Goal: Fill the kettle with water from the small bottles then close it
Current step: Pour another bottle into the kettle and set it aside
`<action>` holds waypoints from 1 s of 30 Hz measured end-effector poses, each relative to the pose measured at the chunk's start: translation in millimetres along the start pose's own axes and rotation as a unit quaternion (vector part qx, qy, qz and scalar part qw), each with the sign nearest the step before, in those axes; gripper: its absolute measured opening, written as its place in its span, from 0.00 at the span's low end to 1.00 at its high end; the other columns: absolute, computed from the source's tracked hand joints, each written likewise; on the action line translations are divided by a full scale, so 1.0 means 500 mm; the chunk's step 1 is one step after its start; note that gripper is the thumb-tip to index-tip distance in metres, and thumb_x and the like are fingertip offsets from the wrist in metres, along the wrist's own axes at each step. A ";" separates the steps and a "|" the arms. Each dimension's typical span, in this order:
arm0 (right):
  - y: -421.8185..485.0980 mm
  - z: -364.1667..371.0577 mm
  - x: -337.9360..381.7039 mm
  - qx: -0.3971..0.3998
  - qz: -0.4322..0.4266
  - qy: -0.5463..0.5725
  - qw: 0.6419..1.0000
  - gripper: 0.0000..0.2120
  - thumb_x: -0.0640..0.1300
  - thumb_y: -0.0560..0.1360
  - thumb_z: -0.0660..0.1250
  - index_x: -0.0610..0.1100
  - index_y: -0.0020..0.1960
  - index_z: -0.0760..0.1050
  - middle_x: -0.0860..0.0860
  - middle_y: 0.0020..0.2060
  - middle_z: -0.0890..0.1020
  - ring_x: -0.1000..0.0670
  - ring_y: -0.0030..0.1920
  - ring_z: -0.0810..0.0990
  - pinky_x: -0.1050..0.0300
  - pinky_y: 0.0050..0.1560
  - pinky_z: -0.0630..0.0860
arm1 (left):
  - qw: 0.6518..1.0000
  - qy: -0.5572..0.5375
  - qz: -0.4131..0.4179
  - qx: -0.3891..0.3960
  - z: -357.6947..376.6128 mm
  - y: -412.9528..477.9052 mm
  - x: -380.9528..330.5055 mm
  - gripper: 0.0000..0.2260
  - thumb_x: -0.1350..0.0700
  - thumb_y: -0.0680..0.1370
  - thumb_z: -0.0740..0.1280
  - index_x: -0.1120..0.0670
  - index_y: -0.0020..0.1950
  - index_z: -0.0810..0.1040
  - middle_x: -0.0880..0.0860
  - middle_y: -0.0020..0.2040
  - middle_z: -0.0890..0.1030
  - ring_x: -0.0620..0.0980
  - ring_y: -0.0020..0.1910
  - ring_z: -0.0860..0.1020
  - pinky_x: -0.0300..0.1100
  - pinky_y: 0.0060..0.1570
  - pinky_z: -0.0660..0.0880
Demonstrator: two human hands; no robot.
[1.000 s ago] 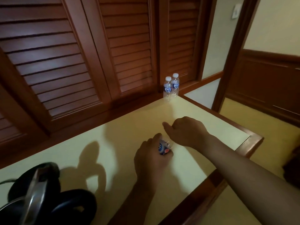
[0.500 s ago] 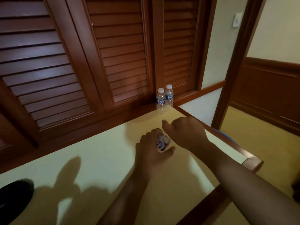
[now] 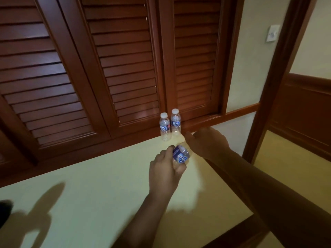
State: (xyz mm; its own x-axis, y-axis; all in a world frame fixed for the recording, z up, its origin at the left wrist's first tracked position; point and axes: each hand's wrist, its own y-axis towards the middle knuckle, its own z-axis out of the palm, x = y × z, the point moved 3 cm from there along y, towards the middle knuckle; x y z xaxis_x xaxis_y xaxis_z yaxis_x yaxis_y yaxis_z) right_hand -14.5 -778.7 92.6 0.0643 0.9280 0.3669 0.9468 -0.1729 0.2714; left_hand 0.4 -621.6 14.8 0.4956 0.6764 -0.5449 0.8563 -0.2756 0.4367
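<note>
Gripping the small bottle [image 3: 181, 155] in my left hand [image 3: 165, 170], I hold it tilted over the desk [image 3: 93, 199], its blue label facing up and its neck pointing toward my right hand [image 3: 208, 144]. My left fingers and thumb wrap round its lower half. My right fingers close over the neck end, with the cap hidden beneath them. Two more bottles [image 3: 165, 128] stand upright, close side by side with their white caps on. They are at the back of the desk against the louvred wooden doors [image 3: 125, 68], just beyond my hands. A dark rounded shape [image 3: 5, 210] is cut off by the left edge; I cannot tell what it is.
</note>
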 end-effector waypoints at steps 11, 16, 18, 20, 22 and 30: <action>0.015 -0.025 -0.124 -0.094 -0.002 0.162 0.982 0.25 0.65 0.79 0.57 0.46 0.44 0.79 0.49 0.27 0.75 0.49 0.28 0.76 0.54 0.31 0.74 | 0.985 -0.121 -0.005 0.120 0.080 0.036 -0.050 0.23 0.45 0.77 0.74 0.37 0.70 0.75 0.35 0.54 0.75 0.42 0.60 0.72 0.33 0.56 0.70; -0.037 0.063 -0.160 -0.096 0.028 0.258 0.961 0.22 0.63 0.80 0.53 0.49 0.43 0.76 0.52 0.34 0.81 0.54 0.36 0.80 0.49 0.41 0.78 | 0.981 -0.160 -0.101 0.046 0.115 0.079 -0.011 0.19 0.45 0.74 0.78 0.44 0.64 0.81 0.41 0.50 0.79 0.40 0.47 0.76 0.24 0.41 0.68; -0.067 0.129 -0.179 -0.030 0.058 0.239 0.969 0.17 0.60 0.82 0.53 0.53 0.53 0.77 0.55 0.43 0.83 0.55 0.45 0.82 0.52 0.49 0.80 | 0.977 -0.162 -0.138 -0.001 0.131 0.102 0.004 0.19 0.46 0.75 0.78 0.47 0.64 0.81 0.43 0.52 0.82 0.40 0.48 0.77 0.25 0.42 0.68; -0.087 0.187 -0.194 0.030 0.067 0.178 0.981 0.19 0.59 0.83 0.52 0.54 0.66 0.74 0.55 0.60 0.81 0.54 0.61 0.79 0.54 0.65 0.75 | 0.970 -0.170 -0.170 -0.017 0.152 0.127 0.012 0.18 0.47 0.76 0.77 0.50 0.63 0.81 0.47 0.56 0.85 0.42 0.48 0.78 0.30 0.43 0.70; -0.101 0.217 -0.195 0.076 0.036 0.115 0.990 0.22 0.58 0.84 0.48 0.52 0.72 0.68 0.54 0.70 0.73 0.52 0.72 0.69 0.56 0.72 0.61 | 0.965 -0.175 -0.193 -0.013 0.177 0.154 0.016 0.19 0.48 0.77 0.77 0.52 0.65 0.80 0.50 0.58 0.85 0.44 0.49 0.79 0.35 0.46 0.72; -0.080 0.281 -0.223 0.130 -0.054 -0.055 0.988 0.41 0.55 0.84 0.30 0.44 0.60 0.82 0.48 0.60 0.84 0.48 0.61 0.83 0.55 0.75 0.45 | 0.962 -0.170 -0.213 0.001 0.244 0.251 0.039 0.20 0.51 0.76 0.78 0.53 0.65 0.79 0.50 0.59 0.85 0.51 0.57 0.83 0.44 0.58 0.78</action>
State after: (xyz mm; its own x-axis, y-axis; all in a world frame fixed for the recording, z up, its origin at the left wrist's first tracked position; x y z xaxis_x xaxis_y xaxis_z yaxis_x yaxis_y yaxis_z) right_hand -15.0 -828.8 -84.2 -0.0212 0.9690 0.2461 0.9982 0.0067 0.0598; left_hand 135.0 -726.5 -28.4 0.1188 0.4659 -0.8768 0.9923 -0.0244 0.1214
